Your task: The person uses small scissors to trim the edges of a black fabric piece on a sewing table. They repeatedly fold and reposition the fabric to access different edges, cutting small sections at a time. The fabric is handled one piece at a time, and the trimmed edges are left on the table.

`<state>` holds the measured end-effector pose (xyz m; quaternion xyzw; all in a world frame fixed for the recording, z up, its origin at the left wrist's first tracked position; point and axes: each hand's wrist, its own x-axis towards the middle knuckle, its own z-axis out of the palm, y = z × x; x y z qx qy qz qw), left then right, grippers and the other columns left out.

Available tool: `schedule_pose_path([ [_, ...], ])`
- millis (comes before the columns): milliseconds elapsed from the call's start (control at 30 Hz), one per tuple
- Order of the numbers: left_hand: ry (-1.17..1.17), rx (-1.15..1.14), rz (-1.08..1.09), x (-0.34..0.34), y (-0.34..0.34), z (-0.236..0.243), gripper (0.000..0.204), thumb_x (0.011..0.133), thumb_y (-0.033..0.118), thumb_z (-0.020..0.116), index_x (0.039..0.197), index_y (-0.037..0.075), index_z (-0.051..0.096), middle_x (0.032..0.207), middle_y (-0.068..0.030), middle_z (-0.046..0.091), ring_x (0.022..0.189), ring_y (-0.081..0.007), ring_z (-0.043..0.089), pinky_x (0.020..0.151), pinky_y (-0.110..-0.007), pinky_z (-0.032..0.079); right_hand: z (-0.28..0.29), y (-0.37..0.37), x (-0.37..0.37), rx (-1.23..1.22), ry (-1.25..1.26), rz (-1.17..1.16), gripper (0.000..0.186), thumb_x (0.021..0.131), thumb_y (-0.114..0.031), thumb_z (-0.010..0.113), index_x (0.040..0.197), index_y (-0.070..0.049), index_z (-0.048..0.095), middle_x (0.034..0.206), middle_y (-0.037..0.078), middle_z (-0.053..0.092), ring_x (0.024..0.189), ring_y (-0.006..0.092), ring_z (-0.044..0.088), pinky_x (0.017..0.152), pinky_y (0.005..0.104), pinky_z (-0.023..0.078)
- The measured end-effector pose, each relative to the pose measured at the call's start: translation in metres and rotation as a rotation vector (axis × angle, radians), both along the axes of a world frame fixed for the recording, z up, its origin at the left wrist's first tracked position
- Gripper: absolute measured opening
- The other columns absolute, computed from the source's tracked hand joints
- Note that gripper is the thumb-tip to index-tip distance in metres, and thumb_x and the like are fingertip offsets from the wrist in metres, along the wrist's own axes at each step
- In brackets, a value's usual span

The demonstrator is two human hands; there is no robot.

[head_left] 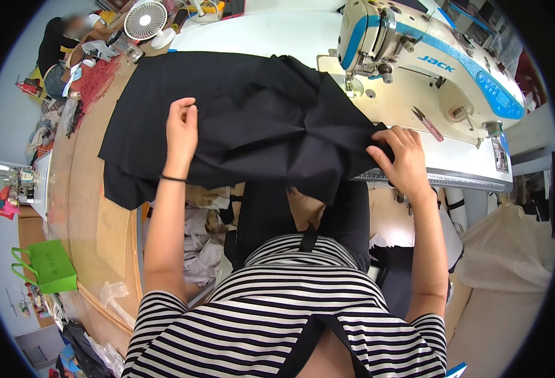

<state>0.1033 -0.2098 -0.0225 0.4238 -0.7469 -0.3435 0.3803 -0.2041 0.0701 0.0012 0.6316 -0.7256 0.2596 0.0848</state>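
Note:
A wide piece of black fabric (239,135) lies creased across the worktop and drapes over its front edge toward my lap. Over its left part is my left hand (182,133), with curled fingers and the thumb close to the index fingertip. Whether anything thin is pinched there is too small to see. My right hand (403,156) grips the fabric's right corner, its fingers bent over the cloth and the thumb nearer me. A white and blue sewing machine (416,57) stands beyond that hand, and the fabric's right edge lies close to its needle area.
Small thread snips (427,123) lie on the machine bed, right of the fabric. A ruler strip (447,179) runs along the front edge. At the far left are a white fan (145,21), red threads (98,82) and another person (60,41). A green bag (49,266) is at left.

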Motion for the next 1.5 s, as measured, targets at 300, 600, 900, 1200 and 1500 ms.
schedule_pose_path([
  [300,-0.448,-0.801,-0.381,-0.083,0.103,0.024,0.036,0.075,0.019,0.067,0.108,0.009,0.058,0.097,-0.0048,0.057,0.099,-0.0231,0.052,0.096,-0.041,0.033,-0.017,-0.06,0.057,-0.11,0.083,0.109,0.041,0.071,-0.025,0.069,0.103,-0.005,0.055,0.095,0.006,0.054,0.098,0.0234,0.05,0.093,0.0401,0.034],
  [600,-0.367,-0.876,-0.389,-0.063,0.053,0.019,0.012,0.075,0.006,0.054,0.086,0.01,0.059,0.077,-0.0062,0.06,0.069,-0.0236,0.061,0.057,-0.033,0.049,-0.028,-0.046,0.019,-0.148,-0.093,0.063,0.006,0.08,-0.007,0.055,0.085,-0.009,0.058,0.07,0.01,0.061,0.063,0.0295,0.061,0.056,0.0365,0.049],
  [900,-0.385,-0.611,0.138,-0.006,-0.014,0.022,0.019,0.092,0.024,0.048,0.094,0.008,0.056,0.074,-0.0115,0.062,0.07,-0.032,0.059,0.059,-0.038,0.046,-0.031,-0.018,-0.032,-0.058,-0.033,-0.399,0.019,0.091,-0.025,0.049,0.083,-0.008,0.05,0.061,0.016,0.057,0.059,0.037,0.057,0.052,0.0435,0.043],
  [1200,-0.303,-0.431,0.174,0.007,-0.026,-0.002,0.027,0.092,0.027,0.048,0.102,0.005,0.058,0.085,-0.0161,0.063,0.08,-0.0344,0.061,0.07,-0.038,0.048,-0.044,-0.007,-0.042,-0.148,-0.423,-0.453,0.022,0.09,-0.026,0.051,0.093,-0.005,0.058,0.08,0.02,0.062,0.076,0.0392,0.059,0.065,0.0427,0.045],
  [1500,-0.136,-0.304,0.104,0.018,-0.029,-0.008,0.032,0.092,0.026,0.051,0.104,-0.003,0.056,0.095,-0.0154,0.063,0.088,-0.025,0.06,0.079,-0.031,0.044,-0.036,0.003,-0.04,-0.309,-0.872,-0.256,0.015,0.087,-0.012,0.058,0.095,0.0,0.057,0.083,0.001,0.058,0.079,0.0074,0.049,0.075,0.0212,0.04],
])
